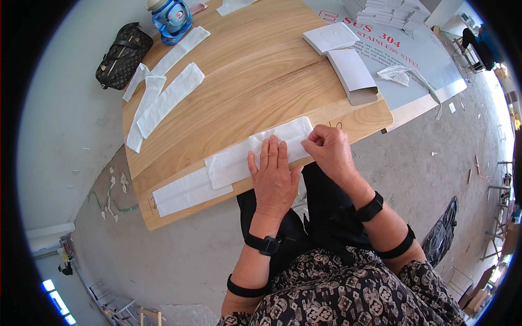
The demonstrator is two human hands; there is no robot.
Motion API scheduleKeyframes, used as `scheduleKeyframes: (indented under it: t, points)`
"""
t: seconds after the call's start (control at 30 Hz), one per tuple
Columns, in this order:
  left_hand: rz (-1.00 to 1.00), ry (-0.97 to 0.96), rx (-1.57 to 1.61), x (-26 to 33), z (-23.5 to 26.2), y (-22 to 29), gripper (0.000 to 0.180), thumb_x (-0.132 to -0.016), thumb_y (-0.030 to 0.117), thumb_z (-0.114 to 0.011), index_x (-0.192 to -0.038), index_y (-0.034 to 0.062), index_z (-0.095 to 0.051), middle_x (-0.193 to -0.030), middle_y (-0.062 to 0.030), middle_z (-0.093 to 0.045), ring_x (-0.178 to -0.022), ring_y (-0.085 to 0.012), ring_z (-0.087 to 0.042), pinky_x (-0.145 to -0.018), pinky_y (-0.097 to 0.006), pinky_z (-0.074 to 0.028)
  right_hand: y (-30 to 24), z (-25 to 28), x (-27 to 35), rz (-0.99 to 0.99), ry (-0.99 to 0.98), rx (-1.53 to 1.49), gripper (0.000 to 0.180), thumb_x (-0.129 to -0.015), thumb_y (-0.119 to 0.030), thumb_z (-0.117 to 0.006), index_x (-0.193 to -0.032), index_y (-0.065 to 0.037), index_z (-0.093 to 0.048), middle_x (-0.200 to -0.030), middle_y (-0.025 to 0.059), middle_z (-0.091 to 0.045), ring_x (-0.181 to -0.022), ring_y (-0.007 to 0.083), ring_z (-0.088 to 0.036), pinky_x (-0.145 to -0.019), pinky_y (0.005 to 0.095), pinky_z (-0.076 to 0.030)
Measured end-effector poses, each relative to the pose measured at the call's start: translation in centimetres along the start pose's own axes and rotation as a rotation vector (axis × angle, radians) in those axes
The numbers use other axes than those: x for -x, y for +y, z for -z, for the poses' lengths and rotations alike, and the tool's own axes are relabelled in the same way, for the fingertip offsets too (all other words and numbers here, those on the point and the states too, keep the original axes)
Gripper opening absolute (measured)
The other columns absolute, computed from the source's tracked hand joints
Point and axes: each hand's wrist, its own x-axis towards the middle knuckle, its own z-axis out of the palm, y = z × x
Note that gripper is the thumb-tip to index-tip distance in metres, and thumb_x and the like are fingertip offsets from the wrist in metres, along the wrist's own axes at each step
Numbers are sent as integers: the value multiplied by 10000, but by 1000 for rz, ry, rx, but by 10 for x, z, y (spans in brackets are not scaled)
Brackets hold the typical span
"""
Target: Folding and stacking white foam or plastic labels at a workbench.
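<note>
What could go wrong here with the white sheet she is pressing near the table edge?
The white sheet lies close to the table front edge, so it might slide off. The left hand presses it flat while the right hand pinches its end; uneven pull could skew or crease it. The neighbouring white strip touches it and could get dragged along.

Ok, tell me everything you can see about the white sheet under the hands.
The white sheet is a long, thin strip, soft like paper or fabric, lying flat and slanted along the near edge of the wooden table. The left hand presses flat on its middle, fingers spread. The right hand pinches its upper right end. Its lower left end overlaps a second white strip.
</note>
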Motion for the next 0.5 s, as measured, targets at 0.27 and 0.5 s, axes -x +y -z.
scheduleKeyframes:
  t: [0.27, 0.5]
  points:
    - [-6, -17, -12, 1, 0, 1, 557, -840, 275, -669, -1329, 61, -507, -1456, -176, -407, -1366, -302, -358, -1124, -558, -180, -4, 8, 7, 387, 90, 472, 242, -765, -117, -647, -987, -21, -630, -1018, 159, -652, -985, 321, -621, -824, 403, -502]
    - [-31, -34, 109, -3, 9, -7, 577, -734, 85, -670, -1291, 35, -529, -1407, -173, -465, -1344, -307, -394, -1123, -523, -226, 6, -11, 23, 707, -204, 526, 514, -813, -158, -642, -1238, 88, -490, -1362, 238, -443, -1317, 378, -394, -1117, 436, -309]
